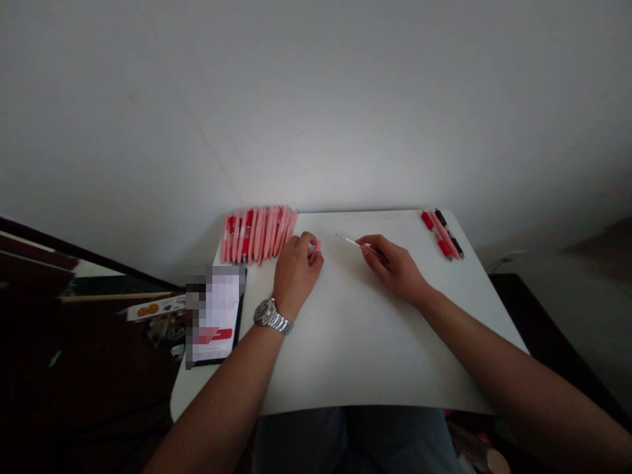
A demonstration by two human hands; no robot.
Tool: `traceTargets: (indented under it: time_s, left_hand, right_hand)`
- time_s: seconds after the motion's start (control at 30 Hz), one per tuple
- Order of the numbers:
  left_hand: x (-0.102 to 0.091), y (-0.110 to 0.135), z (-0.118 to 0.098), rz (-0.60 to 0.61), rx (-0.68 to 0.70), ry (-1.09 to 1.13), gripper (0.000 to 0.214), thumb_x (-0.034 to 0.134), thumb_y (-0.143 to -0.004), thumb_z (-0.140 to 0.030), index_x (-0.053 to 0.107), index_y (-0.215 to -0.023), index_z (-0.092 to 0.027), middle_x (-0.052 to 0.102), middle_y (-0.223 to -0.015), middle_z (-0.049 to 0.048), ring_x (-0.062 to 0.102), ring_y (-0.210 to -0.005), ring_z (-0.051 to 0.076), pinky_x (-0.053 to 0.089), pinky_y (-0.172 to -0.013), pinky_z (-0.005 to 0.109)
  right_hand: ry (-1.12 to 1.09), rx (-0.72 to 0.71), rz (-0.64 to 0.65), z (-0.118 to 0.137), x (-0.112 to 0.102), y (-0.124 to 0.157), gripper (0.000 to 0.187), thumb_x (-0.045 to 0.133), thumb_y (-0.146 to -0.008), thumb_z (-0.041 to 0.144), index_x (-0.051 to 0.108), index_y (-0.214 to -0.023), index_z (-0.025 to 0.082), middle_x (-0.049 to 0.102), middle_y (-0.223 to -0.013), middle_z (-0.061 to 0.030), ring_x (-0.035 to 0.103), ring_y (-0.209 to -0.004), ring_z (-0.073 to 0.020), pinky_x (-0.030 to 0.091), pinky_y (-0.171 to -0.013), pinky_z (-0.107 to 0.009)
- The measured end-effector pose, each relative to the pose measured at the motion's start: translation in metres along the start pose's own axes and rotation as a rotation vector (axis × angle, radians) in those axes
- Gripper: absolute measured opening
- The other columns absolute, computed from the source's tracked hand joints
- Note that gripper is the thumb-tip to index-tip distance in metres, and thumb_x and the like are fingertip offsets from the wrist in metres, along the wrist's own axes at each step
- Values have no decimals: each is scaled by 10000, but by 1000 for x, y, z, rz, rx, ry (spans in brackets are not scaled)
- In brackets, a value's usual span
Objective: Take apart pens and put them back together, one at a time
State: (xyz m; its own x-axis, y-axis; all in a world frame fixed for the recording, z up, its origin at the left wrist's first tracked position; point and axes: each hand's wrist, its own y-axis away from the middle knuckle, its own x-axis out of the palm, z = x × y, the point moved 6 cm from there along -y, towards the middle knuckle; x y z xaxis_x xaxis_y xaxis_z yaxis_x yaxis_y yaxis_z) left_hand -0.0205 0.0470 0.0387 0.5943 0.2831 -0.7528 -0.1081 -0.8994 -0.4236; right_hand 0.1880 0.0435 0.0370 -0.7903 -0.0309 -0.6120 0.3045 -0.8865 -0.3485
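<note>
My left hand (298, 266), with a metal watch (267, 315) on its wrist, is closed on a small pink pen part (316, 247) just right of the pen row. Across a short gap, my right hand (392, 263) pinches a thin white pen refill (349, 241) whose tip points left toward the left hand. The rest of the refill is hidden by the fingers. A tight row of pink pens (261, 234), a few of them red, lies at the back left of the white table (355, 355).
A phone (217, 322) with a blurred-out screen lies at the left edge of the table. At the back right are a red pen (436, 235), a pink pen (444, 232) and a black pen (457, 247). A plain wall (326, 105) rises behind the table.
</note>
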Motion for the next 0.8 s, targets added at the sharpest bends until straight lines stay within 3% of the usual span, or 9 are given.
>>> traceTargets:
  time_s: [0.8]
  left_hand:
    - [3,1,-2,41,25,-15,157,552,-935,-169,634,-1049,-239,606,-823,36,578,-753,213,416,-708,335]
  right_hand:
    - [10,9,9,1,-1,0,306,469,-1038,431,625,-1185,213,717,-927,-51,644,-727,-155,513,-683,-262]
